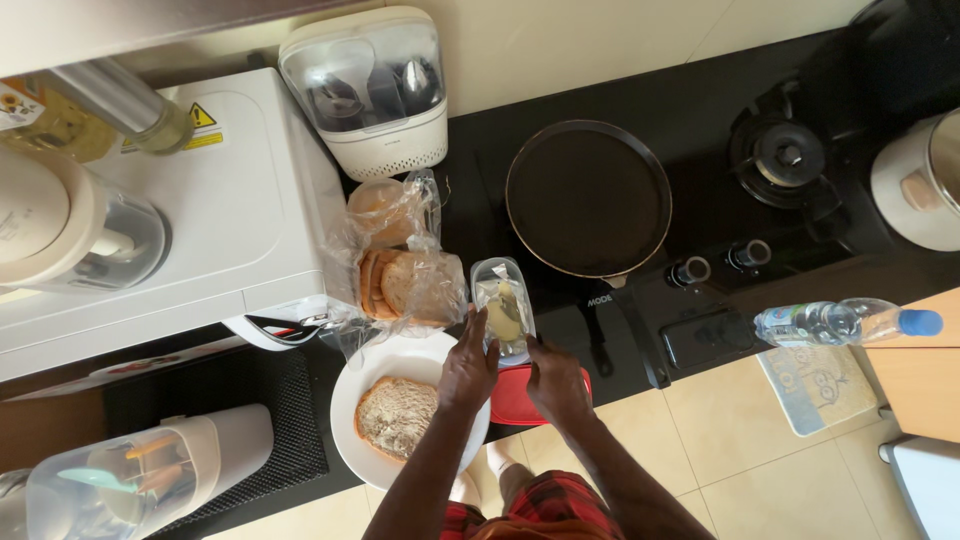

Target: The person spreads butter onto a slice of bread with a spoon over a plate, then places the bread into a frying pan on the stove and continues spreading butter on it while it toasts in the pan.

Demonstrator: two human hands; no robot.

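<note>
My left hand (469, 365) grips the near end of a small clear container (497, 280) that holds pale yellow butter (503, 312). My right hand (556, 378) holds a knife (530, 345) whose tip reaches into the container. Under the container lies its red lid (512, 402). Just left, a white plate (352, 392) carries one slice of brown bread (396, 415). A clear bag of sliced bread (405, 282) rests behind the plate. A flat black pan (588, 197) sits on the gas stove (780, 155) beyond the container.
A white microwave (245, 200) stands at the left with a blender (70, 225) on top. A cutlery holder (368, 90) is at the back, another utensil holder (150, 475) lies at the lower left. A water bottle (845, 322) rests on a wooden surface at the right.
</note>
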